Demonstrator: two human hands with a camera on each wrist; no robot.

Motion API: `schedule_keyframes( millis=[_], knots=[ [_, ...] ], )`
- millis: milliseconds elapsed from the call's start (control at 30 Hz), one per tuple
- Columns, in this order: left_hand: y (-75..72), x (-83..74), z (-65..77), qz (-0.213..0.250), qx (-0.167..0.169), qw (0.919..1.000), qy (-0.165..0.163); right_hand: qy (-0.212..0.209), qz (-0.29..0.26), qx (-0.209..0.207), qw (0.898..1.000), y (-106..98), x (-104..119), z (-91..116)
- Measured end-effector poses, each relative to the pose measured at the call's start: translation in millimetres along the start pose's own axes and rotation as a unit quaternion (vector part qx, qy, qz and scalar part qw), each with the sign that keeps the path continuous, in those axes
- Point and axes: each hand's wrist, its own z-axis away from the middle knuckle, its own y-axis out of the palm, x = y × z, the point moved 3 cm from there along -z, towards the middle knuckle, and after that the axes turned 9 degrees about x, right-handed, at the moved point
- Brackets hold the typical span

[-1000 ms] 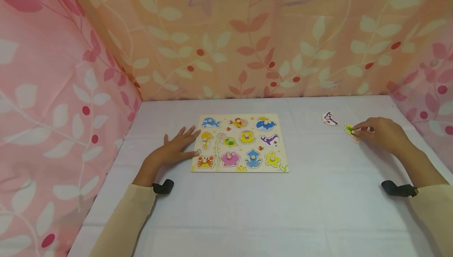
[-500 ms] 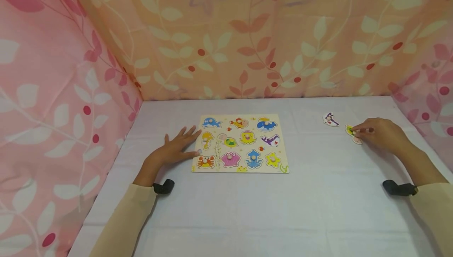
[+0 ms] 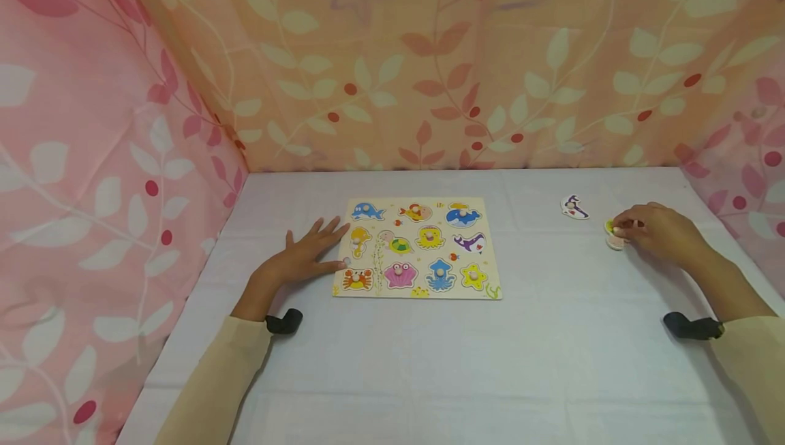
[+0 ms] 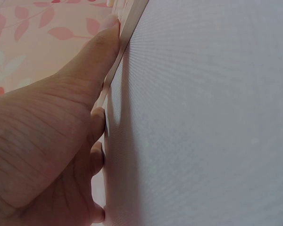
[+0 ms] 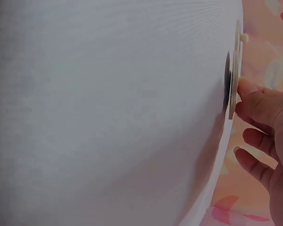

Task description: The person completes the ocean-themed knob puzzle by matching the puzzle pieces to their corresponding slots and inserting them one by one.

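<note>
A wooden knob puzzle board with sea-animal pictures lies on the white-covered table. My left hand rests at its left side, fingers spread and thumb touching the edge; in the left wrist view the thumb lies along that edge. Far to the right, my right hand pinches a green and pink turtle puzzle piece by its knob, fingertips covering part of it. In the right wrist view a dark shadow shows beside the thin piece edge. A purple and white sea-animal piece lies to its left.
Knobbed pieces such as the crab, pink shell and starfish sit in the board. The turtle and purple animal places show no knobs. Floral cloth hangs around the table.
The turtle piece has turned and shifted slightly in my right fingers, showing less green. My left hand stays at the board, and the purple piece remains where it was.
</note>
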Motion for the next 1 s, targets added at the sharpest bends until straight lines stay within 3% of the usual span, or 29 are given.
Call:
schedule_keyframes(
  millis=[167, 367, 600, 833, 1000],
  knots=[
    [0.3, 0.6, -1.2, -0.002, 0.003, 1.0, -0.004, -0.004, 0.012, -0.009, 1.0, 0, 1, 2],
    [0.5, 0.3, -0.8, -0.005, 0.001, 1.0, -0.005, -0.044, 0.04, -0.08, 0.995, -1, 7, 6],
    [-0.6, -1.6, 0.3, -0.008, 0.002, 1.0, -0.005, -0.075, 0.025, -0.143, 0.987, -1, 28, 11],
    [-0.1, 0.1, -0.8, -0.007, 0.0, 1.0, -0.003, -0.106, 0.015, -0.165, 0.98, 1, 62, 13],
    [0.2, 0.7, -1.2, -0.002, 0.001, 1.0, -0.004, -0.113, 0.005, -0.151, 0.982, 6, 88, 14]
  ],
)
